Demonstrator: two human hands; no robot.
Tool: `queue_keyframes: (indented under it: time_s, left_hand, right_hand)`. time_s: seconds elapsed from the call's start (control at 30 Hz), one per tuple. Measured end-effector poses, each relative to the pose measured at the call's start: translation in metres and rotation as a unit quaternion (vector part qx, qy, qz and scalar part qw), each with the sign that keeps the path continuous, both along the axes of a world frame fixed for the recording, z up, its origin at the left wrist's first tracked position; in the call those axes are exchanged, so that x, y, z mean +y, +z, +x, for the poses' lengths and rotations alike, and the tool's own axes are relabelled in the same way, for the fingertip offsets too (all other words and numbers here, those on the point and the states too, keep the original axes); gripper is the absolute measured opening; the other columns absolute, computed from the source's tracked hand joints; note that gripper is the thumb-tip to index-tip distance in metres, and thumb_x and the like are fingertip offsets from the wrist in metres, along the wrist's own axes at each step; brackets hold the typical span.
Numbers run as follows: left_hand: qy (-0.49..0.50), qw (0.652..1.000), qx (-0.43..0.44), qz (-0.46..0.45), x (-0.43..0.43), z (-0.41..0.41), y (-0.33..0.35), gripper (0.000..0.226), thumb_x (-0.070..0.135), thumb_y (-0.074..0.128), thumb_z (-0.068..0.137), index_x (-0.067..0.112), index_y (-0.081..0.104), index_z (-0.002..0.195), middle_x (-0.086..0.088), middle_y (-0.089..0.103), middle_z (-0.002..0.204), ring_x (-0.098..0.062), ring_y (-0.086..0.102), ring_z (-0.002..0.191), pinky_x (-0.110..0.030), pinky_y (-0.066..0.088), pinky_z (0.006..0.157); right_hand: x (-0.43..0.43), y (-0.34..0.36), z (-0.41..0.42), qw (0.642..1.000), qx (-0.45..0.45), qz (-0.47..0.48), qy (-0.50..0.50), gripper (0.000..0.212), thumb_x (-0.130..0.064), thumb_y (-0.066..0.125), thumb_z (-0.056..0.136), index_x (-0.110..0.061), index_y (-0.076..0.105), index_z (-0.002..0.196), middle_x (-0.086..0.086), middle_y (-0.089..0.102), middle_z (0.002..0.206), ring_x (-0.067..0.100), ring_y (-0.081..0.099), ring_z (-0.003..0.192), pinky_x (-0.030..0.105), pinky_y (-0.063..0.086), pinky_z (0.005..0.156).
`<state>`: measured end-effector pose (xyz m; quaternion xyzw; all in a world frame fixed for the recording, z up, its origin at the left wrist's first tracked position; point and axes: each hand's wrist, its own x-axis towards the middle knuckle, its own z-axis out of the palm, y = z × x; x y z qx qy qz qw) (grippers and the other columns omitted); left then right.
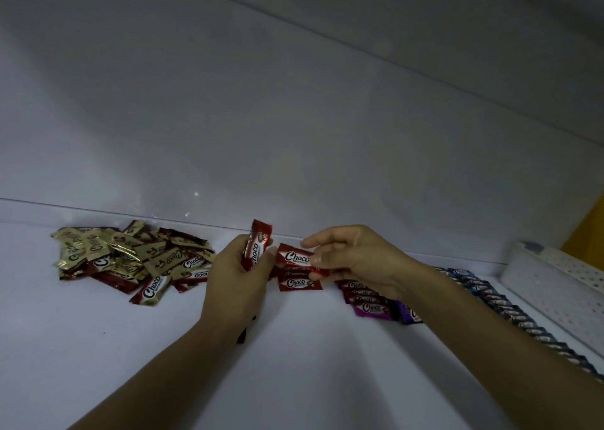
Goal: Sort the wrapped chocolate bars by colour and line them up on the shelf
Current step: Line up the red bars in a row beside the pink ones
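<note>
White shelf board [294, 374] ran under a pale back panel in dim light, and the landmark on it was the unsorted heap [130, 259] of gold and red Choco bars lying against the back edge. Just right of that heap, the left hand [235, 285] had its fingers curled round a red bar [258, 249] held upright above the board; whether it held more than one could not be told. Right of the heap again, the right hand [356, 259] pinched the end of a second red bar [295, 258] between thumb and fingertips, holding it over the red row [299, 284], which counted only a few bars lying flat. Farther right of the heap lay a short purple row [369, 307], partly behind the right forearm, and beyond that a long blue row [510, 308] ran toward the near edge beside a white perforated basket [555, 285]. Judged from this, blue looked done and purple apparently done, red had barely begun, and gold had no row at all. The heap remained thick with both colours, so most of the sorting seemed left to do.
</note>
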<state>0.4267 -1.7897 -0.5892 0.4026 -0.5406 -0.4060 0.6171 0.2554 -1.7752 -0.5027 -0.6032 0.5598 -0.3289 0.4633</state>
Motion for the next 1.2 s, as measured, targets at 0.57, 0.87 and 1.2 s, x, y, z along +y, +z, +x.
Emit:
queue_keyframes:
  time_s: [0.57, 0.87, 1.2]
  left_hand:
    - [0.007, 0.999, 0.007, 0.048, 0.004, -0.002, 0.006, 0.033, 0.042, 0.044, 0.096, 0.013, 0.053, 0.084, 0.003, 0.059, 0.072, -0.004, 0.049, 0.055, -0.021, 0.037, 0.054]
    - [0.018, 0.999, -0.009, 0.029, -0.001, -0.003, 0.000, 0.028, 0.033, 0.049, 0.097, 0.008, 0.056, 0.084, 0.003, 0.054, 0.063, 0.002, 0.051, 0.048, -0.011, 0.039, 0.045]
    - [-0.006, 0.999, -0.042, 0.007, 0.001, -0.003, -0.001, 0.019, 0.030, 0.054, 0.095, 0.018, 0.056, 0.081, -0.005, 0.065, 0.081, -0.013, 0.063, 0.079, -0.012, 0.045, 0.059]
  right_hand:
    - [-0.016, -0.038, 0.007, 0.877, 0.438, -0.200, -0.003, 0.009, -0.028, 0.071, 0.081, -0.028, 0.076, 0.088, -0.016, 0.066, 0.079, 0.003, 0.058, 0.086, 0.033, 0.035, 0.101]
    - [-0.020, -0.039, 0.008, 0.868, 0.463, -0.179, 0.005, 0.007, -0.028, 0.073, 0.079, -0.026, 0.075, 0.086, -0.014, 0.065, 0.086, 0.008, 0.057, 0.090, 0.032, 0.035, 0.102]
    - [-0.017, -0.038, 0.010, 0.875, 0.458, -0.159, -0.003, 0.006, -0.027, 0.072, 0.080, -0.022, 0.071, 0.083, -0.009, 0.069, 0.094, 0.012, 0.060, 0.097, 0.034, 0.038, 0.100]
